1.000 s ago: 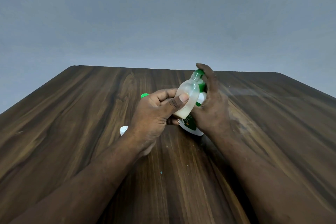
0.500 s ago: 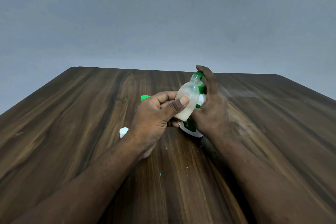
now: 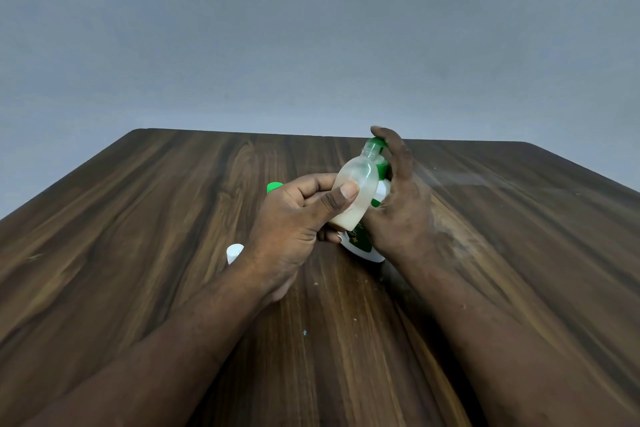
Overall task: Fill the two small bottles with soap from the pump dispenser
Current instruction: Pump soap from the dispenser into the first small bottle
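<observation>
My left hand grips a small translucent bottle, tilted with its open neck up against the green nozzle of the pump dispenser. Whitish soap fills the lower part of the small bottle. My right hand wraps the white and green dispenser from the right, with a finger curled over the green pump head. A green-capped object peeks out behind my left hand; most of it is hidden. A small white cap lies on the table left of my left wrist.
The dark wooden table stretches wide on both sides, with a pale smear to the right of my right hand. A grey wall stands behind the far edge.
Both hands, the small bottle and the dispenser hold nearly the same pose; the view has shifted slightly.
</observation>
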Tool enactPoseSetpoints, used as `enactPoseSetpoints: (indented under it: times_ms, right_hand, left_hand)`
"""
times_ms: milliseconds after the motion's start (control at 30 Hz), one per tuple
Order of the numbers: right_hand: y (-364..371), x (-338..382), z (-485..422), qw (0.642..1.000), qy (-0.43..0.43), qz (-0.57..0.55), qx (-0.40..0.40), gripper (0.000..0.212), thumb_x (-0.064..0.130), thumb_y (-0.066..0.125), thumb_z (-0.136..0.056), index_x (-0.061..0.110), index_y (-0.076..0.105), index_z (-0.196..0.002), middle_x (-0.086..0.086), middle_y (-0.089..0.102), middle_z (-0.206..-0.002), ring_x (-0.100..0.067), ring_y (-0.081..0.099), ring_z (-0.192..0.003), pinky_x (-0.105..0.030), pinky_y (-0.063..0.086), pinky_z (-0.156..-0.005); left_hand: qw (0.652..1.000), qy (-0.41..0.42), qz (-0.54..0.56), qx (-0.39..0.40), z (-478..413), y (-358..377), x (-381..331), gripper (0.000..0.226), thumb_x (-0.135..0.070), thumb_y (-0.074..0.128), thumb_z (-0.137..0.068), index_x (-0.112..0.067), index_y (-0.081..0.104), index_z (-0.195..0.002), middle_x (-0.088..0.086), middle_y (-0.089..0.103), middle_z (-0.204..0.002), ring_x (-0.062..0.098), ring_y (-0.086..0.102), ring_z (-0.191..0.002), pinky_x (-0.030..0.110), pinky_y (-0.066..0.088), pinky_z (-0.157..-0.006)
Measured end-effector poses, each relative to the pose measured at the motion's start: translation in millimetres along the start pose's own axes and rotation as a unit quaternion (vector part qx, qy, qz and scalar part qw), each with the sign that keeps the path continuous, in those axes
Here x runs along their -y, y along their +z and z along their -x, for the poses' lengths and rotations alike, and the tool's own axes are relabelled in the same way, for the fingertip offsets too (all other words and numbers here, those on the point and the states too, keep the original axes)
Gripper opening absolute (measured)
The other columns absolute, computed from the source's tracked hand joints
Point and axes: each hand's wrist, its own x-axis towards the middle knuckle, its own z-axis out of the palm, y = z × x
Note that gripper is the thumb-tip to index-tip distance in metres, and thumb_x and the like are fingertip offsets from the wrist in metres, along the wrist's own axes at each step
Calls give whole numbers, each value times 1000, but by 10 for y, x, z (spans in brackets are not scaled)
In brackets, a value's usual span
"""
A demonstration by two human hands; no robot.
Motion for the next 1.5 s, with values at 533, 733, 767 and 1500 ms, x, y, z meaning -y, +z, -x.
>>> enactPoseSetpoints:
  times_ms: [533,733,767,1500]
  right_hand:
    - [3,2,8,1000,11,0,-4,84,18,84,-85,44,40,-151,13,69,-96,-1,65,-71,-12,47,-56]
    - [5,6,2,1000,6,0,-9,80,17,85,-84,39,45,-149,12,69,-92,-4,65,-71,-10,46,-56]
    - [2,-3,-2,1000,4,-4,-10,77,16,85,-84,40,46,-146,11,70,-92,-5,66,-70,-12,46,-56]
    - [1,-14,-9,1000,6,6,-7,76,17,87,-83,43,44,-140,10,70,-93,-9,67,-71,-26,54,-57]
  left_hand:
    - [1000,-4,3,5,14,3,1,51,-45,79,-78,-9,79,-113,13,79,-93,17,67,-78,22,53,-57]
    - [1000,-4,0,6,12,-1,2,49,-44,79,-78,-9,79,-112,13,79,-92,18,67,-78,22,54,-57]
    - [1000,-5,-5,6,15,-3,7,48,-43,78,-78,-9,79,-112,12,79,-93,16,68,-78,22,54,-57]
    - [1000,-5,-18,8,27,-12,29,47,-40,77,-78,-9,77,-113,8,81,-92,10,72,-74,20,55,-56]
